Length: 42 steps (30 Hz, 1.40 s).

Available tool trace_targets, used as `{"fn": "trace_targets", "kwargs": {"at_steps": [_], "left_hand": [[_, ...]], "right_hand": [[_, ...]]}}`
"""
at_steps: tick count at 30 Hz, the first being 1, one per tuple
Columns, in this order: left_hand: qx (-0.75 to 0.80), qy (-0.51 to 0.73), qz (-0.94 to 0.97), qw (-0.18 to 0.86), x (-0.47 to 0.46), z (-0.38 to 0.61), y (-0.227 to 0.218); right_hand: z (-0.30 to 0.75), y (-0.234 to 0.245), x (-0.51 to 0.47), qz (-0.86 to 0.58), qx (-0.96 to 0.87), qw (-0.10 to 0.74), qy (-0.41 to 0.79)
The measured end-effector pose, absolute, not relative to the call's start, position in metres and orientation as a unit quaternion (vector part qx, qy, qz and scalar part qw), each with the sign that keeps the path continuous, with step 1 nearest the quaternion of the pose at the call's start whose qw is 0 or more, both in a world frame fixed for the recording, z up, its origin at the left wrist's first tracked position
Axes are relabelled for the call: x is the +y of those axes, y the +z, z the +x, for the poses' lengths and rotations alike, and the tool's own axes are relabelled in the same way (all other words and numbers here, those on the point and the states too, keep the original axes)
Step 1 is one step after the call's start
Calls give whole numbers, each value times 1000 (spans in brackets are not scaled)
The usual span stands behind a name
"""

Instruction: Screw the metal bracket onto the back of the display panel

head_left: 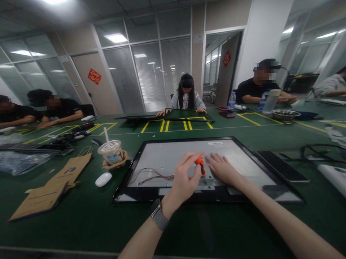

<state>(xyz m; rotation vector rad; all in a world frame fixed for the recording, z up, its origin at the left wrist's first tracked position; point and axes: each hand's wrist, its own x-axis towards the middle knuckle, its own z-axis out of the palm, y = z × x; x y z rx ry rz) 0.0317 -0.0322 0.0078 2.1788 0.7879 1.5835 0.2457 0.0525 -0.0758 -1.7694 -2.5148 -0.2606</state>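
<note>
A smartwatch (157, 210) with a grey band circles the left wrist of a person at a green worktop (85, 228), whose left hand (186, 176) pinches an orange-handled screwdriver (200, 163) between thumb and fingers, shaft pointing down over the panel's near half. The right hand (222, 169), fingers spread, lies palm down on the black-framed display panel (168, 152), which rests flat on the worktop directly ahead, thin wires (152, 172) trailing across its left side. Left of the panel sit a white oval object (103, 179), a brown paper bag (55, 186) and a lidded drink cup (112, 153) with a straw; a black slab (280, 166) lies to the right. Beyond, a long-haired co-worker (185, 98) sits facing the panel, before glass partitions (147, 77) and an open door (229, 69).
</note>
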Motion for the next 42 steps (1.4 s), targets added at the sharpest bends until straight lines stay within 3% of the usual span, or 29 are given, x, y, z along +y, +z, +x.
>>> {"fn": "trace_targets", "kwargs": {"at_steps": [14,21,28,36,42], "left_hand": [[324,583,726,165,-28,34,5],[305,572,727,226,-29,32,4],[342,592,701,203,-27,34,7],[309,599,683,281,-26,31,7],[354,607,670,239,-22,31,6]], "right_hand": [[245,-73,51,-581,-808,28,-91],[245,-75,52,-576,-812,35,-89],[244,-73,51,-582,-808,32,-85],[245,-76,51,-579,-810,38,-88],[246,-78,53,-577,-811,44,-87]]}}
